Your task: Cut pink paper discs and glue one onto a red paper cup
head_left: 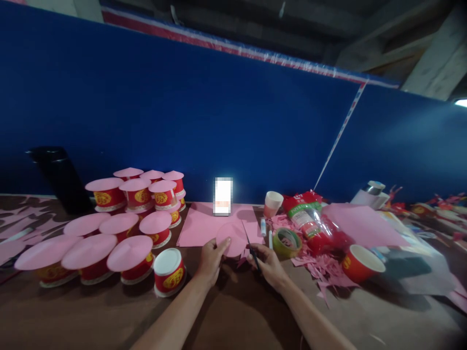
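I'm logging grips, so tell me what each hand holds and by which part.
The left hand pinches a pink paper disc by its near-left edge, thumb on top. The right hand grips scissors by the handle end, blades pointing away.

Bare left forearm [178,311] and right forearm [312,308] inward-angled, left fingers [210,247] in a pinch, right fingers [263,252] curled.

A black flask [62,180] stands on the left, before a blue partition [219,97].
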`<act>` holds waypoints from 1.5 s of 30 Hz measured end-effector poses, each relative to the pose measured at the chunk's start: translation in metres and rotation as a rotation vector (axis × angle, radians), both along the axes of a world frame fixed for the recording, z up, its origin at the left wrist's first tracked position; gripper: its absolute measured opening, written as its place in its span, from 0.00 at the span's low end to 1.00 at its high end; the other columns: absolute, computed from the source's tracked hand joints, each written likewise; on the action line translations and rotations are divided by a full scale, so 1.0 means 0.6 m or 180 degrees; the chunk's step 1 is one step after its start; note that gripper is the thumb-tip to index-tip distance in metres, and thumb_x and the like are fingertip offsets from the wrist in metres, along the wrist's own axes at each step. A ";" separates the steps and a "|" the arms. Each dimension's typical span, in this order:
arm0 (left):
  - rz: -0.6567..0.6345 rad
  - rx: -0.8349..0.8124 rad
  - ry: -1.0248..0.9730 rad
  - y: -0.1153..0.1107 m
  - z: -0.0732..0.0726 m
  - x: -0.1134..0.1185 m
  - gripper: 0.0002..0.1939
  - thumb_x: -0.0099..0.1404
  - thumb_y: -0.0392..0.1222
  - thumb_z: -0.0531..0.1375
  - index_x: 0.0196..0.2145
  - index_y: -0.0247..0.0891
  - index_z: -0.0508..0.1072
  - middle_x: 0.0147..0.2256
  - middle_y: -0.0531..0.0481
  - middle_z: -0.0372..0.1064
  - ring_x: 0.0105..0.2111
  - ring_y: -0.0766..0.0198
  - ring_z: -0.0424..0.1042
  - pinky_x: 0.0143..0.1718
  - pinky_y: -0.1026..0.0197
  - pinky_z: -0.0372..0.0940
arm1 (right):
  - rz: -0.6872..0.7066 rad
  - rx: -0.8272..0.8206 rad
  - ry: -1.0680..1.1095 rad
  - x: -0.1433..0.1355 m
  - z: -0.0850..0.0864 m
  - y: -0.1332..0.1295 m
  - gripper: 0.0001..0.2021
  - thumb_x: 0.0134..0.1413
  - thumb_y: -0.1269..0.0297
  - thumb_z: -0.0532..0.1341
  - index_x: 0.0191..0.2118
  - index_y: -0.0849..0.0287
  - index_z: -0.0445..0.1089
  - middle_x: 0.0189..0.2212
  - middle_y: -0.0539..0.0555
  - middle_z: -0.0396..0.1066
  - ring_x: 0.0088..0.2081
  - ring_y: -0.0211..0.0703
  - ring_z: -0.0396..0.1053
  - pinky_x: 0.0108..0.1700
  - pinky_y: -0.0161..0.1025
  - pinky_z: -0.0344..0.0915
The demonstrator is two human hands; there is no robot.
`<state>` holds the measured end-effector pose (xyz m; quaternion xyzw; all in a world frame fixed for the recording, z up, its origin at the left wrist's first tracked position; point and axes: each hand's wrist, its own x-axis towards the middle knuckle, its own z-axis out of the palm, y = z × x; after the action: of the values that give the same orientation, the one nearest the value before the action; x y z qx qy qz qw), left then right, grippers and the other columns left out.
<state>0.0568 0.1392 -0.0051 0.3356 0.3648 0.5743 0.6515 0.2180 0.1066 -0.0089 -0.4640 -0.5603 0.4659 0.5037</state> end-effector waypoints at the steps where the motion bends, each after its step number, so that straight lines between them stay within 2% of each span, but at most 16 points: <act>1: 0.0000 -0.0002 0.0002 -0.001 0.001 0.000 0.18 0.47 0.46 0.65 0.31 0.28 0.73 0.23 0.45 0.72 0.22 0.64 0.69 0.25 0.62 0.65 | -0.0022 0.0008 -0.0024 0.000 0.002 -0.001 0.18 0.40 0.58 0.65 0.39 0.62 0.69 0.21 0.47 0.61 0.20 0.31 0.55 0.20 0.29 0.54; 28: 0.0071 -0.0046 -0.0194 -0.001 0.000 0.001 0.17 0.47 0.45 0.66 0.31 0.29 0.72 0.24 0.45 0.73 0.24 0.61 0.72 0.26 0.62 0.66 | -0.0018 0.0047 -0.0217 -0.002 0.013 -0.004 0.19 0.41 0.57 0.64 0.40 0.64 0.72 0.19 0.47 0.59 0.21 0.31 0.52 0.20 0.29 0.52; 35: 0.0140 -0.0050 -0.0135 0.003 -0.004 0.000 0.20 0.45 0.47 0.66 0.32 0.29 0.73 0.24 0.46 0.73 0.22 0.62 0.71 0.25 0.62 0.65 | -0.0063 0.0064 -0.0301 -0.003 0.019 -0.007 0.20 0.40 0.57 0.64 0.39 0.64 0.72 0.19 0.48 0.59 0.21 0.31 0.53 0.20 0.29 0.52; 45: 0.0047 -0.0039 -0.0098 0.003 -0.003 0.000 0.18 0.45 0.46 0.66 0.29 0.28 0.73 0.22 0.46 0.72 0.22 0.61 0.71 0.26 0.60 0.66 | -0.0086 -0.0016 -0.0269 -0.003 0.017 -0.009 0.21 0.40 0.55 0.64 0.40 0.64 0.72 0.17 0.47 0.61 0.19 0.32 0.55 0.19 0.29 0.53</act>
<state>0.0566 0.1410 -0.0069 0.3201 0.3607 0.5819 0.6549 0.2163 0.1015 0.0015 -0.4920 -0.5735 0.4405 0.4847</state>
